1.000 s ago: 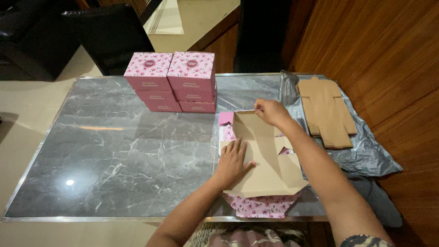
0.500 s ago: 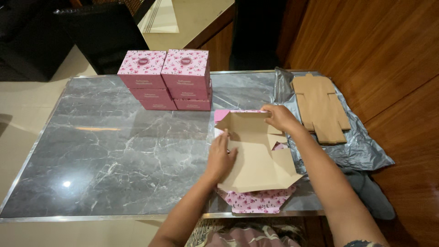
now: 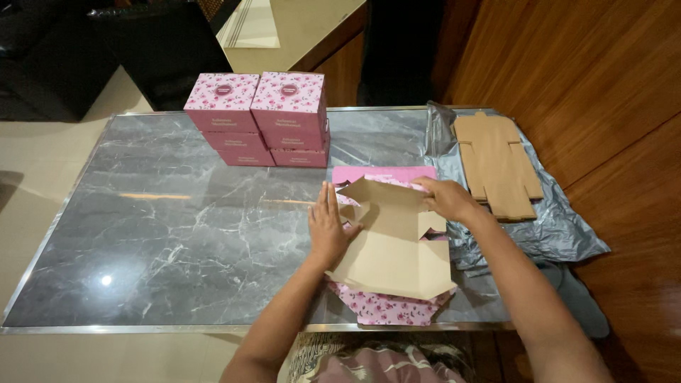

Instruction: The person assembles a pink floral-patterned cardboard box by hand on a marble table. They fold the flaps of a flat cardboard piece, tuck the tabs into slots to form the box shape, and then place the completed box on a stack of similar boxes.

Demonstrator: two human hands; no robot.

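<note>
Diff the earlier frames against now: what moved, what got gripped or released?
The far panel of the flat box blank has been folded over toward the person by the right hand, which keeps hold of its edge. The left hand slid from flat on the kraft inside to the blank's left edge. Unchanged: stacked pink boxes, spare blanks on the grey sheet.

Pink floral boxes [image 3: 259,117], brown/pink box blank [image 3: 394,248], grey marble table [image 3: 177,227]

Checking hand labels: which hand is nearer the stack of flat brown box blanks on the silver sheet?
Right. The right hand grips the far flap of the half-folded box, just left of the brown blanks. The left hand presses the box's left side, farther away.
</note>
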